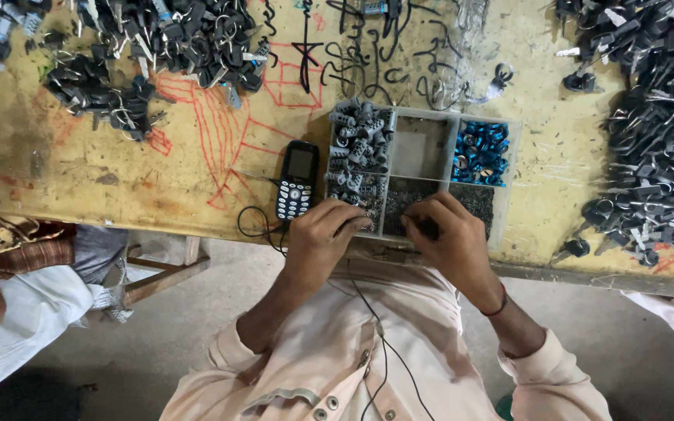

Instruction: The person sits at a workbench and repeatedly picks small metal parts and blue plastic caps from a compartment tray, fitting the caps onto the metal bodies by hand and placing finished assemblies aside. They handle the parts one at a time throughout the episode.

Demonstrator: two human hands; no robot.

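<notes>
A worn yellow workbench (196, 199) marked with red line drawings (220, 129) and black scribbles (352, 54). A dark keypad phone (297, 179) lies on it, a thin black cable (255, 226) looping off its near edge. Heaps of black and grey metal parts sit at the top left (157, 39) and down the right side (653, 125). Below the bench edge, a wooden stool frame (169, 269) stands on grey floor, beside white cloth (29, 312).

A worn yellow table (196, 179), scribbled with red and black marks, fills the upper frame. Below it lies grey floor (157, 343). A wooden stool (167, 273) stands at lower left.
</notes>
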